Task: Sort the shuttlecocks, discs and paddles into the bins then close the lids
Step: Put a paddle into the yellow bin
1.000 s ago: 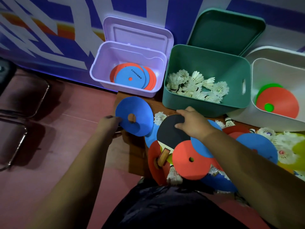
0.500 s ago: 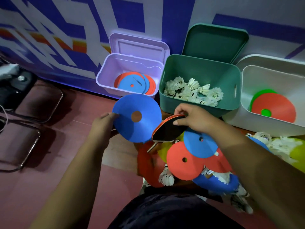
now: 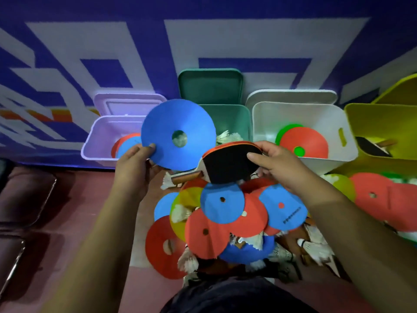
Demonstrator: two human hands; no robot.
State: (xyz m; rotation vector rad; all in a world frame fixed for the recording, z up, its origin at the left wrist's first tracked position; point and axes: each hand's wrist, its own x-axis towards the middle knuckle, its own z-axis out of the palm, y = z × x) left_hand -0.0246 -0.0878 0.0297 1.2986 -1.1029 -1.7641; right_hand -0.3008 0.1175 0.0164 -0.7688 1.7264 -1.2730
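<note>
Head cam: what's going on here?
A person is sorting sports gear into bins. The left hand grips a blue disc by its edge, held up near the lilac bin, which holds blue and red discs. The right hand grips a table tennis paddle by the blade's rim above the pile of discs and shuttlecocks. The green bin holds shuttlecocks, the white bin red and green discs, the yellow bin what looks like a paddle. All lids are open.
</note>
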